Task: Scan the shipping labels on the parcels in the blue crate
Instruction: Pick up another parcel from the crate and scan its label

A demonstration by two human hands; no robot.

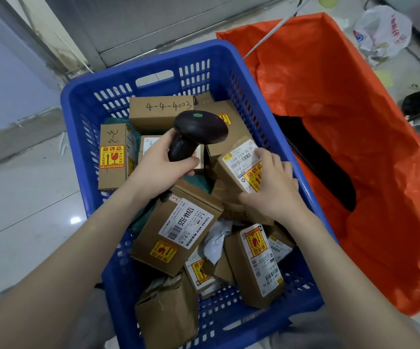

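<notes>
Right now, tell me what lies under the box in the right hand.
Under the box gripped by the right hand lie more brown boxes in the crate. The hand and box cover their labels, so what lies deeper cannot be seen.

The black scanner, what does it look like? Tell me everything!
The scanner is black, smooth and slightly shiny, like plastic. It has a wide rounded head with a small green dot on top and a thick handle below. The left hand grips the handle, holding it upright above the boxes in the blue crate.
</notes>
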